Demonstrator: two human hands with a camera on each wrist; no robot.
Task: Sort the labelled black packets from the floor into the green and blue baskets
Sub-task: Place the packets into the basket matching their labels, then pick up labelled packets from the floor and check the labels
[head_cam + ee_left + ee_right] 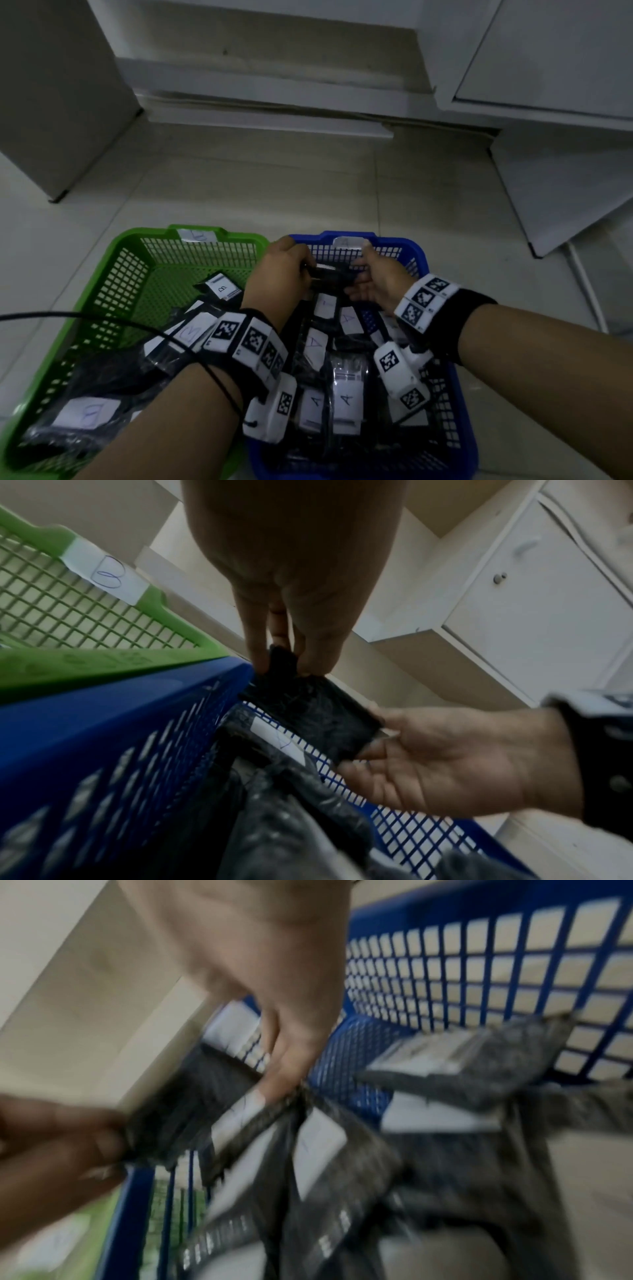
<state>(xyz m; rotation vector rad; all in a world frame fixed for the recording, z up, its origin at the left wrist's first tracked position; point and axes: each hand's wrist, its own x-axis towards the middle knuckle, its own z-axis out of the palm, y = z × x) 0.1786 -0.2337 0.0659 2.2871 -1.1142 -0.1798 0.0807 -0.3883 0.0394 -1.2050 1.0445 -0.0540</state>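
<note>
Both hands hold one black packet point(330, 274) over the far end of the blue basket point(422, 255). My left hand point(287, 270) pinches its left end; in the left wrist view the fingertips point(257, 658) clamp the packet point(315, 712). My right hand point(363, 284) is palm up, its straight fingers point(369, 756) lying against the packet's right end. The right wrist view is blurred: right hand point(284, 1074) on the packet point(192, 1123), left hand point(51, 1137) gripping the other end. Several packets marked A point(346, 397) lie in the blue basket. Packets marked B point(224, 289) lie in the green basket point(116, 246).
The two baskets stand side by side on a pale tiled floor point(274, 192). A black cable point(85, 315) runs over the green basket to my left wrist. White cabinets point(548, 51) stand beyond, and a white board point(565, 192) leans at the right.
</note>
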